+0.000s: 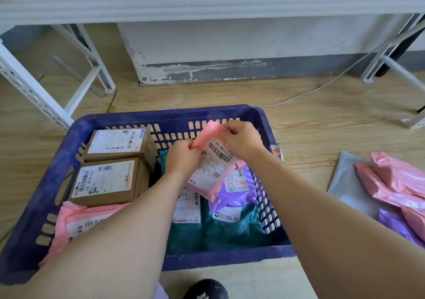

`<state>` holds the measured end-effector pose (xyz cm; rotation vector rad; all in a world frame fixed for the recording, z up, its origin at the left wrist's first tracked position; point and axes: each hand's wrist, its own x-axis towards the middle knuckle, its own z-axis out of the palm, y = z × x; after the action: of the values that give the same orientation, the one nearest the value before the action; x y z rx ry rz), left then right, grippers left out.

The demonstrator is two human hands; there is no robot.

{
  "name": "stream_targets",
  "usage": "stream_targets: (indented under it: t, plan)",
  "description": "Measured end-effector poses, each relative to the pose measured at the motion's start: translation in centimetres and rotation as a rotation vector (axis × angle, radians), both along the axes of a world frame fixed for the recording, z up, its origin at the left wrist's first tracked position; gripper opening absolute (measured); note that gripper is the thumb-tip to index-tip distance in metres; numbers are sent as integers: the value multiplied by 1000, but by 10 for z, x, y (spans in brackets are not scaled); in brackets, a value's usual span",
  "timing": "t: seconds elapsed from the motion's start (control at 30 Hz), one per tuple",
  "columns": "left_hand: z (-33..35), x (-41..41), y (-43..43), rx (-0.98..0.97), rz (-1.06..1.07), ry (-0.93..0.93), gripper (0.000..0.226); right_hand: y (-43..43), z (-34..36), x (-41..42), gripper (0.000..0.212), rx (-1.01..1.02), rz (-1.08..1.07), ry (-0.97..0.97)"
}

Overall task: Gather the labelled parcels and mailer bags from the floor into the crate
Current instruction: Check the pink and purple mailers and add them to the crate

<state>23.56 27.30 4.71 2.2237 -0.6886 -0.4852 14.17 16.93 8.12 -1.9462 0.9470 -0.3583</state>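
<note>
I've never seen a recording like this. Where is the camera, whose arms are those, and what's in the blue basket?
There is no machine here: the single picture comes from a camera worn on a person's head, looking down at their own arms. The left hand and right hand both pinch the upper end of a pink mailer bag with a barcode label, holding it over a blue crate on the wooden floor. Inside lie two labelled cardboard boxes, another pink bag, teal bags and a purple bag. More mailer bags, pink, grey and purple, wait on the floor at the right.
</note>
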Motion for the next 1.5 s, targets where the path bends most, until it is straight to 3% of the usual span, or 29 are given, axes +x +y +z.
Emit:
stream_targets:
  t: [0.2,0.27,0.4,0.5,0.6,0.67,0.73,0.83,1.0,1.13,1.3,1.37,1.5]
  plan:
    - [-5,11,4,-144,494,287,22,-4,-4,-1,28,191,-233,-80]
    - [-9,17,8,-150,543,345,22,-6,-8,-6,39,301,-206,-74]
    - [-10,24,14,-116,590,401,27,-3,-13,-12,37,575,-54,-14]
    - [-11,23,16,-63,516,430,29,3,-22,-11,33,549,-6,114]
    - [-14,19,15,-3,407,387,32,14,-29,-11,12,552,20,169]
    - [-17,19,14,31,387,351,32,18,-36,-11,18,512,-30,189]
    - [-20,18,16,72,397,317,32,19,-45,-7,27,462,-105,213]
    - [-25,16,19,136,450,240,33,19,-56,0,24,364,-186,279]
    - [-36,19,29,222,507,197,35,27,-64,1,35,655,-95,258]
    - [-47,26,32,263,555,171,34,31,-79,2,26,455,4,364]
    - [-55,26,28,254,536,150,33,31,-91,5,14,517,56,410]
    - [-57,25,26,256,555,136,34,29,-98,6,22,482,38,433]
    - [-57,27,25,264,621,112,36,25,-105,13,8,365,3,523]
